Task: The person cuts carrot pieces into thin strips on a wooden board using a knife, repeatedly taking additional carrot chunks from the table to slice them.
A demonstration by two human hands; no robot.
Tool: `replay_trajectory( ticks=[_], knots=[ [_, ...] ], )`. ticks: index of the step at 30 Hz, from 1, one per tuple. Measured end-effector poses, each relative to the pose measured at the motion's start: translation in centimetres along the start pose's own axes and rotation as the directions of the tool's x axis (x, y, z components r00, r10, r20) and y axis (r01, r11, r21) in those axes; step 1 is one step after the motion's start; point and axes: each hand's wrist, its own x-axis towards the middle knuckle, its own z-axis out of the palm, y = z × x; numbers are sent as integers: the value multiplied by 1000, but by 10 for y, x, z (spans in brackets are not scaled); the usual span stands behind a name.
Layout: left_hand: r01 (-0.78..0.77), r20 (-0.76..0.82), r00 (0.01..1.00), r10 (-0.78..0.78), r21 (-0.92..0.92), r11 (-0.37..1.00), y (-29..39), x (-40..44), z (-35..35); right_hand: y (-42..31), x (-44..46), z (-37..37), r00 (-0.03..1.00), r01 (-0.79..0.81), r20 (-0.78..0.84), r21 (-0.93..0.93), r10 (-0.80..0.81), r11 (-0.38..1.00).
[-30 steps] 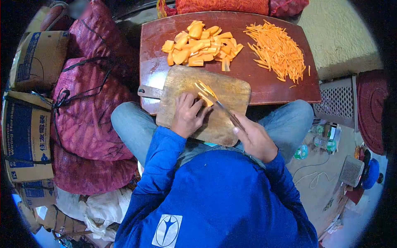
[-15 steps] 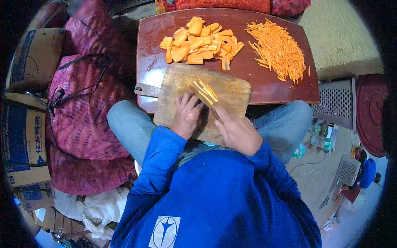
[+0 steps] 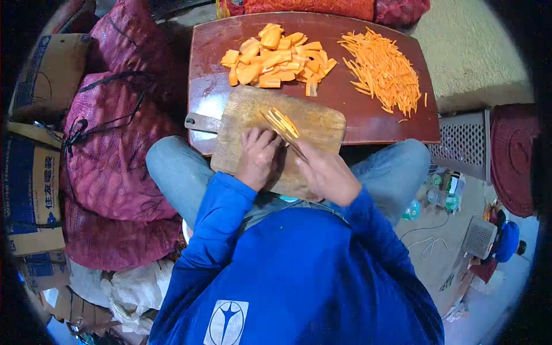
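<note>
A wooden cutting board (image 3: 313, 115) lies at a slant, partly over the near edge of the table and partly above my lap. My right hand (image 3: 330, 177) is closed around the handle of a knife (image 3: 290, 142), its blade pointing away to the upper left. Thin orange strips (image 3: 280, 122), carrot by their look, lie along the blade's far side. My left hand (image 3: 257, 156) rests on the board with fingers curled close to the blade; whatever lies under them is hidden.
On the dark red table (image 3: 339, 109) are a heap of orange slabs (image 3: 279, 60) and a pile of fine strips (image 3: 385, 72). Purple mesh sacks (image 3: 121, 155) and cardboard boxes (image 3: 34, 190) stand at left. Plastic bottles (image 3: 443, 198) and a grey perforated crate (image 3: 460, 144) are at right.
The knife and both hands stay at nearly the same place on the board, with only a slight shift of the right hand and blade. The whole view has drifted a little.
</note>
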Motion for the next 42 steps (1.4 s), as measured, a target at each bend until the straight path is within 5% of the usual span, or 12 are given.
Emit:
replay_trajectory(
  ticks=[3, 6, 16, 19, 22, 24, 33, 40, 42],
  knots=[
    [57, 39, 998, -57, 9, 998, -6, -5, -1, -3, 18, -2, 991, 122, -67, 45, -119, 991],
    [53, 1, 999, -53, 10, 999, -5, -8, 5, -12, -5, -27, 999, -23, 34, 30, 22, 999],
    [54, 50, 997, -56, 52, 997, 6, -2, -7, -16, 1, -4, 991, -86, 99, -6, 86, 996],
    [54, 36, 998, -55, 24, 998, 3, -1, -7, -9, 22, -1, 999, 3, 49, -20, -2, 1000],
    [68, 11, 998, -68, -21, 997, -1, -5, -5, -8, 19, -19, 997, -42, 67, 102, 35, 994],
    [83, -3, 997, -83, -49, 995, -1, -7, -5, -21, 7, -35, 975, -206, 113, 167, 189, 964],
    [100, -73, 992, -104, -50, 994, 3, 0, -2, -10, -17, -13, 1000, 0, 19, 61, -1, 998],
    [90, -54, 994, -90, 1, 996, 4, 7, -2, -19, -23, -26, 1000, -2, -25, 59, 3, 998],
    [90, -68, 993, -92, -27, 996, 2, 4, 0, -25, -26, -30, 992, -128, 0, 103, 129, 986]
  ],
)
